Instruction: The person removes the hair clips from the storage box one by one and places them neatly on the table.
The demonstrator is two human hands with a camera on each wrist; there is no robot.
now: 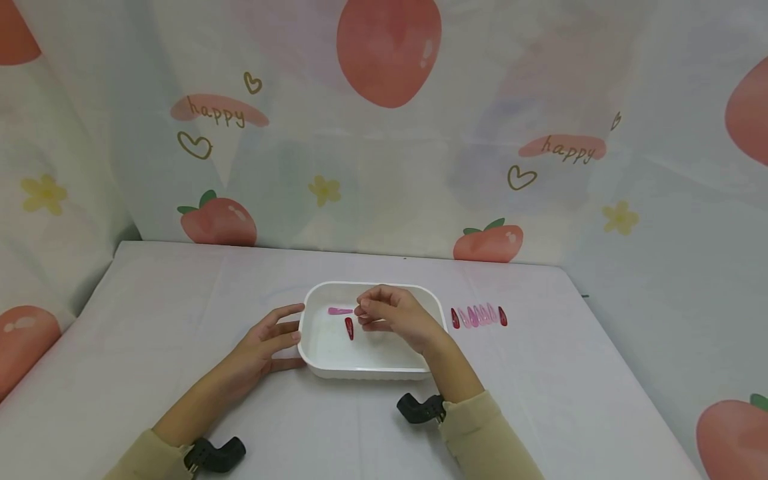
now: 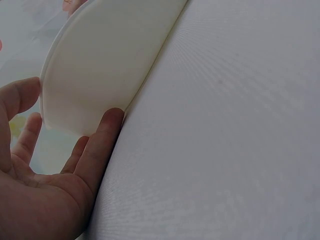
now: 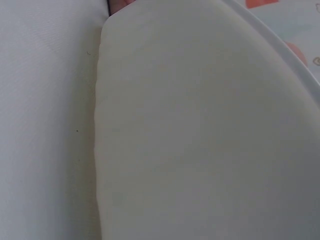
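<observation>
**Two hands at a white tray of hair clips**

Two hair clips lie inside the white tray (image 1: 314, 360): a pink clip (image 1: 339, 311) near the far wall and a dark red clip (image 1: 349, 328) just beside it, toward the middle. The right hand (image 1: 393, 315) hovers over the tray interior with fingers curled and fingertips (image 1: 363, 308) drawn together close to the pink clip; whether they pinch anything cannot be told. The left hand (image 1: 267, 343) rests flat on the table (image 1: 150, 300), fingers relaxed and straight, touching the tray's left outer wall; the left wrist view shows its thumb (image 2: 102, 145) against the wall's base. A row of clips (image 1: 478, 315), pink between dark red ends, lies on the table just right of the tray. A fruit-printed backdrop (image 1: 384, 133) stands behind.
</observation>
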